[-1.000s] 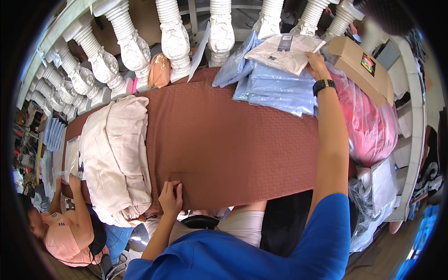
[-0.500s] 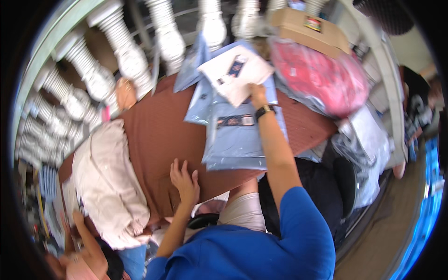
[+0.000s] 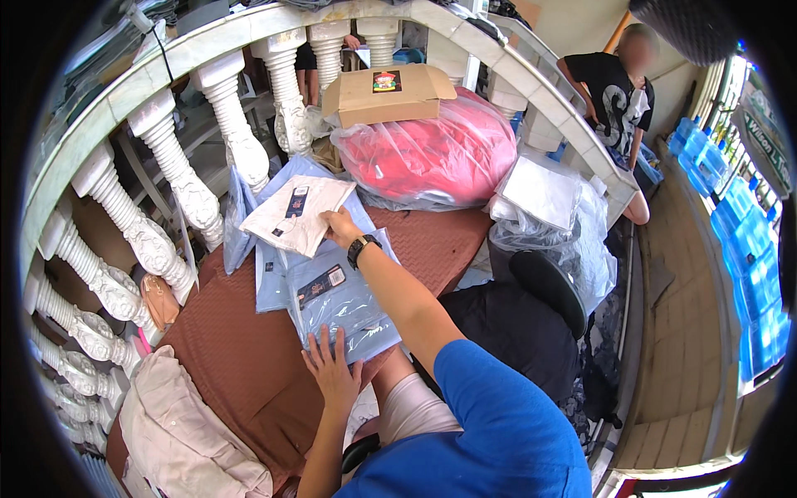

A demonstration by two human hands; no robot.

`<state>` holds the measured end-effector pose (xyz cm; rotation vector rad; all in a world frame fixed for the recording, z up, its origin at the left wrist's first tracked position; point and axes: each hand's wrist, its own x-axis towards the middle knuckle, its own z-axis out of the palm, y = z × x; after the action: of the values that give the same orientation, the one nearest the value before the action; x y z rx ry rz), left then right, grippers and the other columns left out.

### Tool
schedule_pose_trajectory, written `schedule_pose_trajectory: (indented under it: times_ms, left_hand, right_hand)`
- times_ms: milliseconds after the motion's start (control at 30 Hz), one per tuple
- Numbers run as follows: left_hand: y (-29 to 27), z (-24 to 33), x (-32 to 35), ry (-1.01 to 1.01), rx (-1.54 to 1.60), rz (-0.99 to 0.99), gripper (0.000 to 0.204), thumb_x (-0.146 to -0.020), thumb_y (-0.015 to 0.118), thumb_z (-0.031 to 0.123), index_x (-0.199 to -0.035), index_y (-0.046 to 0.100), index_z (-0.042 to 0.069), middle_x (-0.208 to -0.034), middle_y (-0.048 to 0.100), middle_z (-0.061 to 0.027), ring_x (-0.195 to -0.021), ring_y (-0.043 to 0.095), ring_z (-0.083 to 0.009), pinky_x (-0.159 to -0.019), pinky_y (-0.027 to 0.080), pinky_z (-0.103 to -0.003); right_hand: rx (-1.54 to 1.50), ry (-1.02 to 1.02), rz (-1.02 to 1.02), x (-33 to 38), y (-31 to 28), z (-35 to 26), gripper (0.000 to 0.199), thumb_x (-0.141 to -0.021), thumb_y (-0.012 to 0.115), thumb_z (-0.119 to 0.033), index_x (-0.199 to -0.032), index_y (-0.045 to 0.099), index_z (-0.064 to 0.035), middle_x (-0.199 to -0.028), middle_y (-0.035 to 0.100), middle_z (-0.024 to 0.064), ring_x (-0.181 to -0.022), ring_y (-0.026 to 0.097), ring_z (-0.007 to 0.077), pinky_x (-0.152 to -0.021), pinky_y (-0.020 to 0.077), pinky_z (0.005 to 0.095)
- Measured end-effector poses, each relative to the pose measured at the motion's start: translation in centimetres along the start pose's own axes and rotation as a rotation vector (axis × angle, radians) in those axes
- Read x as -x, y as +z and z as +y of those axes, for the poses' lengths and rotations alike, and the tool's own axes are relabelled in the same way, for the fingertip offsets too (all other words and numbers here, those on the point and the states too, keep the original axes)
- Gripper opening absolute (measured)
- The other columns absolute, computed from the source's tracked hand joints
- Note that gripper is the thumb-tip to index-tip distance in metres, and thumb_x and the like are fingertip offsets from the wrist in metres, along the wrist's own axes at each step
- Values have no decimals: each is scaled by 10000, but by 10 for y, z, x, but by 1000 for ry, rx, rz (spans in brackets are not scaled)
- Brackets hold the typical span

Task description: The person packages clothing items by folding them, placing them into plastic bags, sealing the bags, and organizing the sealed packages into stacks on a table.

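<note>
My right hand (image 3: 339,227), with a watch at the wrist, grips the right corner of a folded off-white garment (image 3: 274,222) that bears a dark label. It lies over several folded blue garments in clear plastic (image 3: 357,300) on the brown-covered table (image 3: 220,332). My left hand (image 3: 334,373) is open, its spread fingertips at the near edge of the front blue pack. Part of the blue stack is hidden beneath the off-white garment.
A heap of beige cloth (image 3: 178,423) lies at the near left. Behind the stack, a cardboard box (image 3: 386,106) rests on a plastic-wrapped red bundle (image 3: 432,158). White balusters (image 3: 170,158) line the far side. A person (image 3: 610,95) is at the far right, near blue water jugs (image 3: 747,266).
The view has swung right, bringing the person and jugs into sight. My left hand has come from the bare tablecloth to the blue pack. My right hand keeps hold of the off-white garment.
</note>
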<state>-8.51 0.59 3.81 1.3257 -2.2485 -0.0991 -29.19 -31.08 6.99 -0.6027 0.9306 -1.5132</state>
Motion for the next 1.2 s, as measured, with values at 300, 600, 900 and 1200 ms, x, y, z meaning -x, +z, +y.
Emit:
schedule_pose_trajectory:
  times_ms: [300, 600, 900, 1200]
  left_hand:
    - [-24, -8, 8, 65, 99, 31, 738, -911, 670, 402, -1518, 399, 81, -1603, 298, -189, -1503, 183, -430, -1192, 145, -627]
    - [-95, -55, 33, -527, 2082, 398, 800, -1012, 488, 560, -1548, 271, 8, -1540, 388, -214, -1385, 451, -321, -1153, 376, -455]
    - [-144, -209, 97, -741, 1640, 415, 589, -907, 667, 94, -1436, 432, -14, -1252, 635, -183, -1106, 663, -307, -990, 535, -419]
    - [-96, -202, 165, -465, 54, 483, 679, -936, 642, 120, -1516, 311, -5, -1453, 386, -306, -1371, 389, -447, -1135, 347, -470]
  right_hand:
    - [-33, -143, -46, 88, 42, -36, 414, -913, 630, -36, -1295, 478, -79, -1121, 665, 117, -922, 702, 257, -734, 611, 431]
    - [95, -227, -291, 263, 89, 57, 465, -953, 640, -42, -1378, 452, -62, -1207, 654, 77, -1060, 664, 179, -819, 597, 357]
    - [179, 178, -697, 376, 89, 164, 495, -1002, 628, -107, -1431, 383, -70, -1286, 608, 97, -969, 664, 131, -834, 569, 282]
    - [883, 474, -1110, 440, 2, 192, 357, -989, 663, -254, -1228, 597, 3, -1028, 682, 84, -830, 648, 119, -732, 539, 272]
